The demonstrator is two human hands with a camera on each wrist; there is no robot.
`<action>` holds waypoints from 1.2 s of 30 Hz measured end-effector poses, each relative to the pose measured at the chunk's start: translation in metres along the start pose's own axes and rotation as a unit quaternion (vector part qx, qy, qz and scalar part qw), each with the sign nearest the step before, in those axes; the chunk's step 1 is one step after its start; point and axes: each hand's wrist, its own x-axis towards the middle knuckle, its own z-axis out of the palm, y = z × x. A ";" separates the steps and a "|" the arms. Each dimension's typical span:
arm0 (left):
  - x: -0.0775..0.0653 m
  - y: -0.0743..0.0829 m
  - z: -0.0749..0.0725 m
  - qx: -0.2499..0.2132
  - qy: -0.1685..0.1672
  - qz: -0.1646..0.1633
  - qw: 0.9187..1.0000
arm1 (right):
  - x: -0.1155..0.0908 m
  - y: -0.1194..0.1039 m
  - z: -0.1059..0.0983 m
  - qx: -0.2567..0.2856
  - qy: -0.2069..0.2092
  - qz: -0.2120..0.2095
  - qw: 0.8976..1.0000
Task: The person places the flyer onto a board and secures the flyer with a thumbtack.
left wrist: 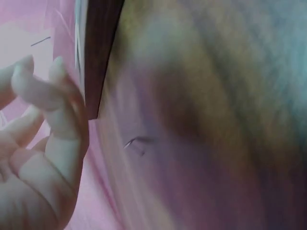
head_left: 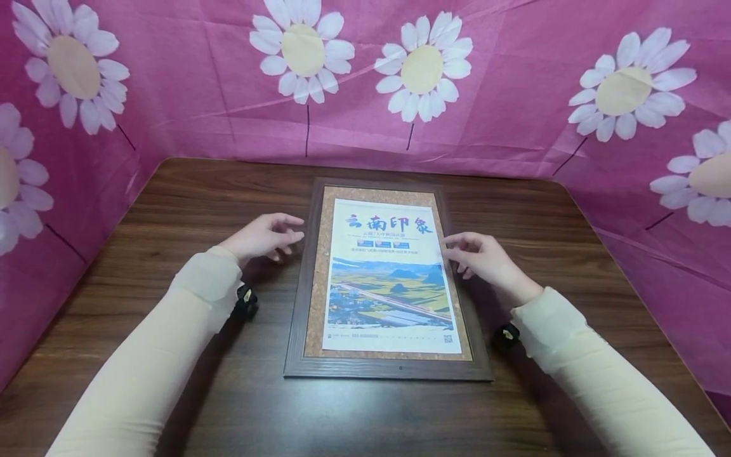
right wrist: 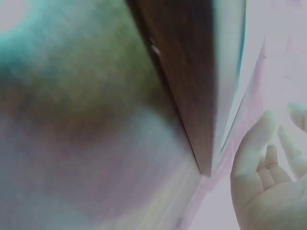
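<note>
A dark brown wooden frame (head_left: 388, 368) with a cork face (head_left: 316, 317) lies flat on the table. On the cork is a poster (head_left: 394, 339) with purple Chinese lettering over a landscape picture. Left of the frame, my left hand (head_left: 265, 236) hovers with loosely bent fingers and holds nothing, its fingertips just short of the frame's edge. Opposite it, my right hand (head_left: 485, 257) has its thumb and fingers apart, fingertips overlapping the frame's right edge in the head view. Both wrist views show the frame's side, with the left hand (left wrist: 43, 153) and right hand (right wrist: 268, 177) close by.
The brown wood-grain table (head_left: 354, 419) extends around the frame. A pink cloth (head_left: 491, 120) with large white daisies hangs behind and at both sides. A small thin dark thing (left wrist: 136, 139) shows on the tabletop in the left wrist view.
</note>
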 end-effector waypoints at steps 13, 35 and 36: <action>-0.008 -0.002 -0.019 0.070 0.122 -0.012 0.990 | 0.017 0.022 -0.029 0.159 0.029 0.060 0.985; -0.019 -0.024 -0.023 0.086 0.062 -0.083 0.991 | 0.036 0.045 -0.027 0.081 -0.044 0.083 0.992; -0.020 -0.024 -0.023 0.087 0.059 -0.086 0.991 | 0.037 0.045 -0.027 0.077 -0.046 0.081 0.993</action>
